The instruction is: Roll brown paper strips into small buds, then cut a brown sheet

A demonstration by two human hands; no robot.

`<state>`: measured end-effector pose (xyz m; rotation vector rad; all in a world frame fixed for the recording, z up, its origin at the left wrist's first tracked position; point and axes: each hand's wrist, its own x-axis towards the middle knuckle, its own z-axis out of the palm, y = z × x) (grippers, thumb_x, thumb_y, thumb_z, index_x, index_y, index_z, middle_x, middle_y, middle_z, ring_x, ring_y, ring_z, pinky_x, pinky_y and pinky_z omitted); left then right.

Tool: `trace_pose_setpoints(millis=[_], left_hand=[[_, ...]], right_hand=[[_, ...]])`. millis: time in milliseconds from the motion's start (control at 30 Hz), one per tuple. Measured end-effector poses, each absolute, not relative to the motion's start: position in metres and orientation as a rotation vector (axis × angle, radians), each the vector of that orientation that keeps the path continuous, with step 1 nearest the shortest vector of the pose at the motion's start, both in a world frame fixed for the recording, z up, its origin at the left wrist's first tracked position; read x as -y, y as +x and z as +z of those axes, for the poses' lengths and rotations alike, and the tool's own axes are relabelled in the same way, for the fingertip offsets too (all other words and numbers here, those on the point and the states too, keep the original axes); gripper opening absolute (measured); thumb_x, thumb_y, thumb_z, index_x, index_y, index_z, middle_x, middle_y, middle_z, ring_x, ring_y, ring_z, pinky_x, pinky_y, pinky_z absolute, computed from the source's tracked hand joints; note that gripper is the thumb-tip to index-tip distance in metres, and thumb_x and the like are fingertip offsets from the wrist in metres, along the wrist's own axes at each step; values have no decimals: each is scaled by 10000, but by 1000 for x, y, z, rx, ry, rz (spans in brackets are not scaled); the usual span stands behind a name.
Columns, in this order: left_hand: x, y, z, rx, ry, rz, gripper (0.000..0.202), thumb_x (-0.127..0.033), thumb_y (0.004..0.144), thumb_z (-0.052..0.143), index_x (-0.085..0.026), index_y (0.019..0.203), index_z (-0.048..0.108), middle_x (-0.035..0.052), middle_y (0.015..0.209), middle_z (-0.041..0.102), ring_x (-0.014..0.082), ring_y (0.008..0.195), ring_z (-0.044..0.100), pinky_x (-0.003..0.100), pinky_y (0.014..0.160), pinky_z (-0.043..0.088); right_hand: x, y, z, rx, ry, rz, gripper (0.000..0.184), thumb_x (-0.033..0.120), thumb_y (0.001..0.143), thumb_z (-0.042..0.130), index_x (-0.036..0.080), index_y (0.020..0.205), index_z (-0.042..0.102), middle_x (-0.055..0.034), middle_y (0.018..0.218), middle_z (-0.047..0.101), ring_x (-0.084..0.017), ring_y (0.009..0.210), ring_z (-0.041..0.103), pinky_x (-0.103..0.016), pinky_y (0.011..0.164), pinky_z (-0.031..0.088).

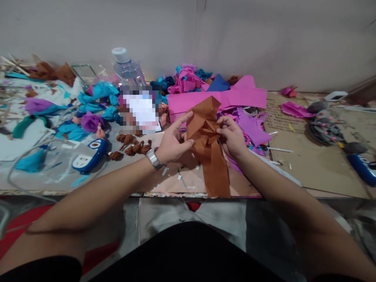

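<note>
Both my hands hold a long brown strip of crepe paper (210,152) above the front of the work table (317,168). My left hand (174,143), with a metal watch on its wrist, grips the strip's left side, the forefinger stretched up along the paper. My right hand (232,135) pinches the strip's right edge with closed fingers. The strip's upper end is folded and creased; its lower end hangs down over the table's front edge.
Pink paper sheets (235,96), purple paper (252,127) and blue and purple paper flowers (91,117) crowd the table. Small brown twisted pieces (133,147) lie left of my hands. A plastic bottle (127,68) stands at the back. A blue glue gun (88,154) lies left, cables (323,131) right.
</note>
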<state>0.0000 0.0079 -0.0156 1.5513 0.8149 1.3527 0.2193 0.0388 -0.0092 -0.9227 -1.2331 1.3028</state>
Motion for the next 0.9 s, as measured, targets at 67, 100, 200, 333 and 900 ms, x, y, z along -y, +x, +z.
trace_pose_setpoints(millis=[67,100,200,333,900], left_hand=[[-8,-2,-15,-793,1543,1334,839,-453,797,857,-303,1540,498,167,1668,408,124,785,710,270,665,605],[-8,-2,-15,-785,1542,1322,838,-454,806,851,-311,1546,484,165,1691,369,119,790,706,273,677,610],[-9,-5,-15,-797,1560,1332,851,-468,820,842,-308,1562,456,164,1702,352,133,846,716,276,715,621],[-10,-6,-16,-801,1526,1350,890,-484,811,848,-306,1578,432,153,1692,376,193,972,745,310,794,645],[8,3,-9,-439,1828,1005,819,-231,829,783,-283,1587,479,150,1617,489,334,1458,538,463,1149,541]], right_hand=[[-39,219,-8,1207,-936,1298,315,208,665,628,269,956,526,45,721,470,-138,581,405,-248,494,352],[-40,219,-8,1201,-938,1299,321,206,651,613,269,948,507,42,725,477,-145,588,418,-254,504,360],[-43,220,-10,1213,-956,1319,319,208,654,560,276,947,453,25,778,527,-168,619,479,-275,530,406],[-48,223,-18,1249,-1008,1252,280,219,737,535,271,1005,476,21,772,539,-164,614,508,-275,541,445],[-28,226,-12,1831,-945,520,745,296,866,737,311,1519,379,-126,1408,550,-215,921,632,-384,755,591]])
